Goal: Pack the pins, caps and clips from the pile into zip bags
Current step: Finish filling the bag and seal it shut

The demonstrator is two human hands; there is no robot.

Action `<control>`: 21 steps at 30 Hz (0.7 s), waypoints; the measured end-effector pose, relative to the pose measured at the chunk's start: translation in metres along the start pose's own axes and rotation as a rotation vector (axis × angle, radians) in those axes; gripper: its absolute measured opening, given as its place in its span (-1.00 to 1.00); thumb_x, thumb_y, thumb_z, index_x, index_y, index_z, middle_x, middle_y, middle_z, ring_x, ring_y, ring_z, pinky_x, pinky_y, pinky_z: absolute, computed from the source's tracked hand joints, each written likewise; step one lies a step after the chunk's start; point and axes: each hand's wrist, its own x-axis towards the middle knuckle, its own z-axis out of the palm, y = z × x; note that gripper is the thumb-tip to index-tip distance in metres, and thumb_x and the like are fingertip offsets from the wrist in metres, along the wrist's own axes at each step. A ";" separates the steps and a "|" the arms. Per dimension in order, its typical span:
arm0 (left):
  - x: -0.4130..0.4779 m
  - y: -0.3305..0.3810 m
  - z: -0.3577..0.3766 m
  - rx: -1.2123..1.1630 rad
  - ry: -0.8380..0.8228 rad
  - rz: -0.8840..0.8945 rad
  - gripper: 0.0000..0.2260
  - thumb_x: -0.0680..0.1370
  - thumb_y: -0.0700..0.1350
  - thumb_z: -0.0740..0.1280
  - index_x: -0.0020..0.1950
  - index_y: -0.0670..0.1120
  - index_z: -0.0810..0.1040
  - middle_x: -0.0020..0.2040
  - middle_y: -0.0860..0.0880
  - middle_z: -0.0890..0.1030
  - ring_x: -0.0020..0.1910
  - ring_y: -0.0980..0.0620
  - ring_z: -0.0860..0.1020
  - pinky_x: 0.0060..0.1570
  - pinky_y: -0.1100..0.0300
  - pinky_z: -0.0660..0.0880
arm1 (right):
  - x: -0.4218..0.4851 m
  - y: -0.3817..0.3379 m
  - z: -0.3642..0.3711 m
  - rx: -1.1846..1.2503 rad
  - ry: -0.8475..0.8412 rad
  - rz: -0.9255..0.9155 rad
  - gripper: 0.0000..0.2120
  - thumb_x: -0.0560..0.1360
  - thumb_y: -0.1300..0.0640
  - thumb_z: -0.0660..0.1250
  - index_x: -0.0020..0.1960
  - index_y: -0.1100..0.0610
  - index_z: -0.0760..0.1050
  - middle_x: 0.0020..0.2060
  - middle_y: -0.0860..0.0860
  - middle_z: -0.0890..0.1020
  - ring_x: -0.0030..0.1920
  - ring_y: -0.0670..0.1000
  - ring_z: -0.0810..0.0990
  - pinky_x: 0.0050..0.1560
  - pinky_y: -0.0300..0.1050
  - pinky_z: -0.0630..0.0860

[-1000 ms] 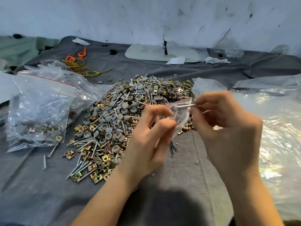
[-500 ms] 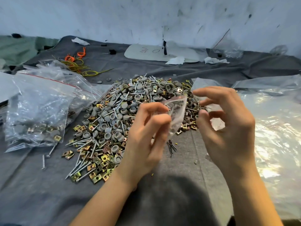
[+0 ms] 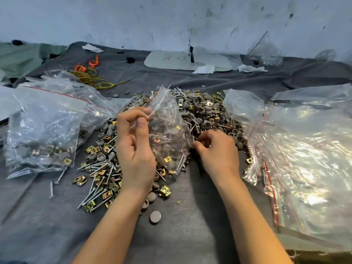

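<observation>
Most work remains: the pile [image 3: 202, 113] spreads large at twelve o'clock, filled bags [image 3: 43, 130] lie at nine, the left hand [image 3: 135, 149] pinches a small zip bag [image 3: 167, 128] by its rim, and the right hand [image 3: 215, 149] curls into the pile, its catch unclear

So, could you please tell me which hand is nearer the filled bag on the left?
Left. The left hand pinches a small zip bag just right of the filled bag; the right hand is farther right, at the pile.
</observation>
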 end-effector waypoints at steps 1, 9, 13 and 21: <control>0.000 0.000 0.000 -0.012 0.009 -0.017 -0.84 0.66 -0.17 0.12 0.03 0.07 0.42 0.06 0.07 0.55 0.17 -0.26 0.55 0.25 -0.30 0.44 | 0.000 0.000 0.001 0.011 -0.009 0.009 -0.89 0.49 0.00 0.38 -0.06 0.03 0.59 -0.18 -0.07 0.46 -0.06 0.05 0.52 -0.16 -0.14 0.31; 0.001 0.001 0.001 -0.046 0.021 -0.056 -0.85 0.66 -0.19 0.13 0.02 0.03 0.42 0.04 0.10 0.56 0.14 -0.13 0.56 0.28 -0.26 0.44 | 0.004 0.002 -0.002 0.274 -0.146 0.136 -0.87 0.39 0.06 0.50 -0.26 -0.04 0.57 -0.38 -0.15 0.56 -0.32 -0.14 0.52 -0.34 -0.28 0.36; -0.001 -0.001 0.002 -0.030 0.006 -0.052 -0.85 0.65 -0.20 0.14 0.03 0.03 0.43 0.06 0.06 0.56 0.14 -0.13 0.56 0.28 -0.24 0.45 | 0.005 0.004 -0.003 0.340 -0.128 0.142 -0.84 0.40 0.09 0.50 -0.30 -0.03 0.56 -0.41 -0.16 0.55 -0.37 -0.22 0.47 -0.45 -0.42 0.31; -0.001 -0.004 0.001 -0.004 -0.025 -0.016 -0.84 0.65 -0.17 0.15 0.04 0.08 0.44 0.08 0.03 0.55 0.19 -0.17 0.55 0.28 -0.21 0.45 | 0.001 -0.002 0.004 0.243 -0.015 0.188 -0.92 0.47 0.05 0.40 -0.19 -0.02 0.62 -0.40 -0.18 0.53 -0.31 -0.15 0.51 -0.36 -0.26 0.32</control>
